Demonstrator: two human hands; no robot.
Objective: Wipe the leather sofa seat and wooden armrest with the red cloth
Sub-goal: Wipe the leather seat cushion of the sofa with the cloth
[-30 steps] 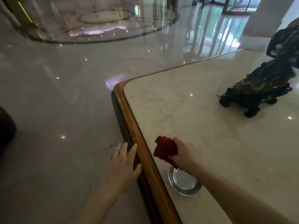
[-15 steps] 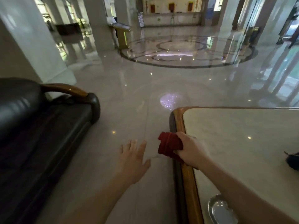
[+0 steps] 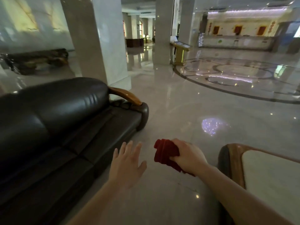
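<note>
A dark leather sofa fills the left side, its seat (image 3: 90,143) running away from me below a padded backrest (image 3: 53,108). A curved wooden armrest (image 3: 125,95) closes its far end. My right hand (image 3: 189,155) grips a bunched red cloth (image 3: 164,151) in the air above the floor, to the right of the seat's front edge. My left hand (image 3: 127,163) hovers open with fingers spread, just off the seat's front edge and beside the cloth.
A marble-topped table with a wooden rim (image 3: 233,159) stands at the lower right. Glossy marble floor (image 3: 186,114) stretches ahead. A white pillar (image 3: 97,39) rises behind the sofa, a dark bench (image 3: 37,60) sits far left, and a reception counter (image 3: 235,43) lies far back.
My view has swung left from the table to the sofa. My right hand carried the red cloth off the table edge toward the sofa; my left hand left the table rim.
</note>
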